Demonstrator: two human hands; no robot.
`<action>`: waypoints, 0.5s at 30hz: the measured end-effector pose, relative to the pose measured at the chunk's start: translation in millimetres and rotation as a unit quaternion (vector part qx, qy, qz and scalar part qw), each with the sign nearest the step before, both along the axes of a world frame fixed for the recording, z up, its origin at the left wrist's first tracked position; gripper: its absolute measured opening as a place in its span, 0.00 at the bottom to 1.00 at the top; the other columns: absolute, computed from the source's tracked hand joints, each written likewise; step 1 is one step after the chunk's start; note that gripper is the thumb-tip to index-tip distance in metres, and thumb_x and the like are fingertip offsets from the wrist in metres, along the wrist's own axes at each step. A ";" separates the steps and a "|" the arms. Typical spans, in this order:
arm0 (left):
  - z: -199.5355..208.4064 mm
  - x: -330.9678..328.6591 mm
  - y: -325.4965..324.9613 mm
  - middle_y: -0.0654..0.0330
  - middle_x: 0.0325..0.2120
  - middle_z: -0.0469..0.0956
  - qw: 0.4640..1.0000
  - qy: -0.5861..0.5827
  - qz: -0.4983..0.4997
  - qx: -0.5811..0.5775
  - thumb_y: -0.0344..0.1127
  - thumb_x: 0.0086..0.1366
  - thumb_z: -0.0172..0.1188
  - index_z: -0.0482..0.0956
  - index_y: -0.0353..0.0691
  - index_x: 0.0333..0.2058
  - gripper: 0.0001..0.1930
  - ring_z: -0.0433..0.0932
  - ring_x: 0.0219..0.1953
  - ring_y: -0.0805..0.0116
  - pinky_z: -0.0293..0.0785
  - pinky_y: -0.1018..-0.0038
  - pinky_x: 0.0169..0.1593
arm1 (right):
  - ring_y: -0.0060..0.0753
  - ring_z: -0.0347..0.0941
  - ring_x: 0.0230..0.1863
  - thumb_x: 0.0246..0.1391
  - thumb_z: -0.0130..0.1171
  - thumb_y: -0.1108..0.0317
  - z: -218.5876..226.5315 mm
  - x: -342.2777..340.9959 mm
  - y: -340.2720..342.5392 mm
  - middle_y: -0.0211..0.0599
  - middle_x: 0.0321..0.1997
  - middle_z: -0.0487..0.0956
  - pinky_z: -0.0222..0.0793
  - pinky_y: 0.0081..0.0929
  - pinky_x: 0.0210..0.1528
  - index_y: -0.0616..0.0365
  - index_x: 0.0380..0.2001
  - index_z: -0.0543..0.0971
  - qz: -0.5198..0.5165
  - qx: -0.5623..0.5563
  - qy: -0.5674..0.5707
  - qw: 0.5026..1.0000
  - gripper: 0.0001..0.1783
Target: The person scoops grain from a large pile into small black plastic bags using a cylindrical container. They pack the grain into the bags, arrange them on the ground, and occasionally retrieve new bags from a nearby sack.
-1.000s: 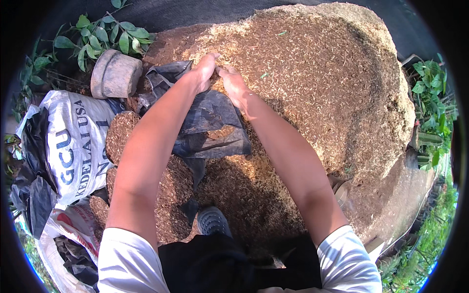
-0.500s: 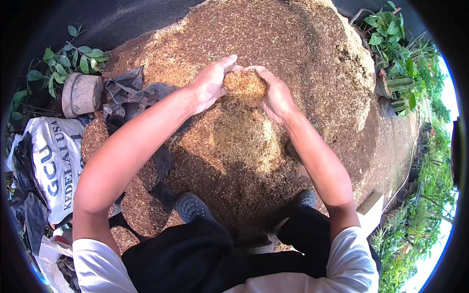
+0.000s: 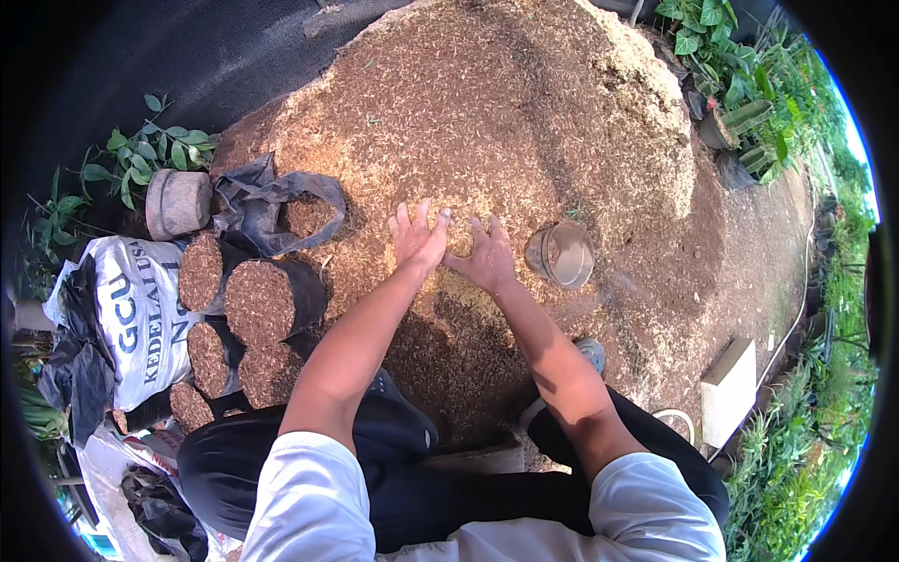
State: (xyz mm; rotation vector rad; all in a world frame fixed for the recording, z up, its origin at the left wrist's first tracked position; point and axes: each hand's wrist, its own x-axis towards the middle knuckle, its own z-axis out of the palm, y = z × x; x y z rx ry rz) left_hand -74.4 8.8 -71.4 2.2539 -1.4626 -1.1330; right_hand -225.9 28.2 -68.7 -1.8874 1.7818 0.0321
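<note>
My left hand (image 3: 419, 241) and my right hand (image 3: 486, 258) rest side by side on the brown, chaffy planting mix (image 3: 440, 122), thumbs close together. Both have their fingers spread, and the fingertips touch or slightly sink into the loose surface. Nothing shows in either palm. Just right of my right hand, a translucent grey plastic cup or pot (image 3: 562, 255) leans in the mix. To the left of my left hand lies a crumpled black plastic bag (image 3: 257, 201) with its mouth gaping and some mix inside.
Several black grow bags filled with mix (image 3: 262, 302) stand at my left, beside a printed white sack (image 3: 131, 314). Behind them sits a grey pot (image 3: 178, 203) near leafy plants. A pale block (image 3: 729, 391) lies at right. My shoe (image 3: 590, 354) is by the heap.
The clump of mix cupped between my hands is gone from them. Both hands have come down, palms toward the heap. The view has shifted, showing the cup and filled bags.
</note>
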 end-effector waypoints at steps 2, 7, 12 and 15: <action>-6.2 7.4 18.9 0.50 0.80 0.42 0.999 -0.008 -0.027 0.029 0.67 0.76 0.43 0.57 0.62 0.77 0.36 0.41 0.81 0.44 0.41 0.52 0.82 | 0.62 0.55 0.80 0.53 0.72 0.40 -6.9 -3.2 16.8 0.64 0.81 0.52 0.58 0.55 0.78 0.49 0.75 0.66 0.023 -0.003 -0.026 0.999 0.51; -10.7 40.2 44.6 0.46 0.78 0.51 0.998 0.014 0.020 -0.053 0.63 0.77 0.44 0.58 0.57 0.77 0.36 0.47 0.80 0.44 0.46 0.55 0.81 | 0.60 0.60 0.77 0.47 0.79 0.51 -9.7 -54.3 35.1 0.53 0.82 0.56 0.68 0.47 0.73 0.55 0.67 0.73 0.057 -0.080 -0.190 0.977 0.46; -20.7 21.8 71.2 0.40 0.76 0.53 0.977 -0.063 0.146 0.142 0.65 0.78 0.37 0.43 0.56 0.80 0.40 0.54 0.77 0.40 0.52 0.51 0.79 | 0.77 0.66 0.71 0.46 0.78 0.38 -25.7 -36.4 70.7 0.69 0.76 0.61 0.68 0.49 0.72 0.72 0.75 0.54 -0.119 0.037 -0.056 0.991 0.68; -21.0 0.5 68.1 0.39 0.76 0.55 0.945 0.083 0.290 0.126 0.67 0.78 0.35 0.42 0.51 0.80 0.42 0.56 0.77 0.42 0.48 0.49 0.80 | 0.71 0.62 0.74 0.44 0.81 0.40 -34.3 -14.0 68.0 0.76 0.75 0.60 0.62 0.48 0.76 0.72 0.78 0.42 -0.185 0.061 -0.162 0.968 0.77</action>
